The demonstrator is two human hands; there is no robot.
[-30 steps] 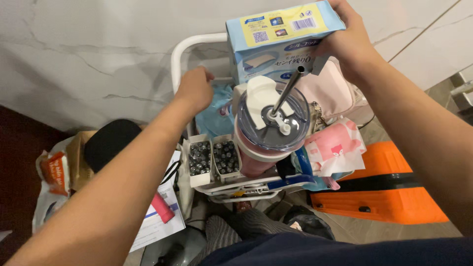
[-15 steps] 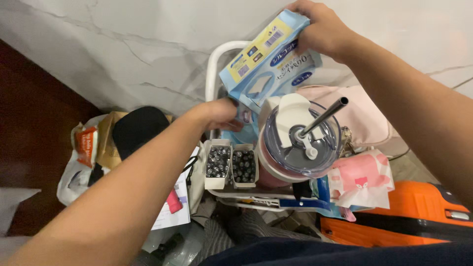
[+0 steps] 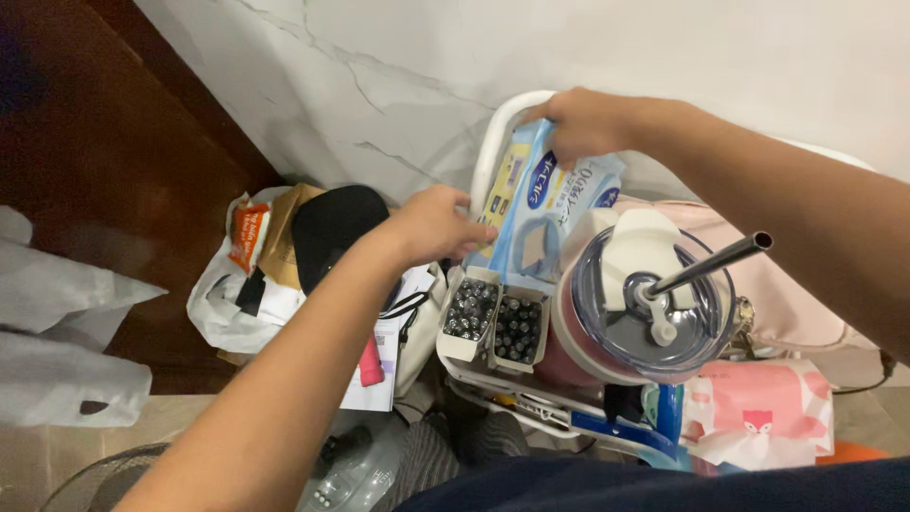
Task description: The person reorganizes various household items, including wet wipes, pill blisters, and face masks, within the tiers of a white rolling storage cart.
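My right hand [image 3: 592,123] grips the top end of a light blue and yellow box [image 3: 555,204], held tilted on edge over the back of a white cart [image 3: 488,161]. My left hand [image 3: 431,228] has its fingers curled on the box's lower left edge. Just below the box sit two small white trays of dark round pieces [image 3: 493,322]. To their right stands a pink tumbler with a clear lid [image 3: 654,303] and a metal straw [image 3: 716,261].
A pale pink bag [image 3: 787,303] and a pink and white pouch [image 3: 758,417] fill the cart's right side. A black cap [image 3: 332,228], plastic bags [image 3: 232,303] and papers [image 3: 379,370] lie left of the cart. Dark wood panel [image 3: 114,142] stands at the left.
The right hand has turned the box on edge and brought it lower into the cart. The left hand has moved onto the box's side. The view has shifted left.
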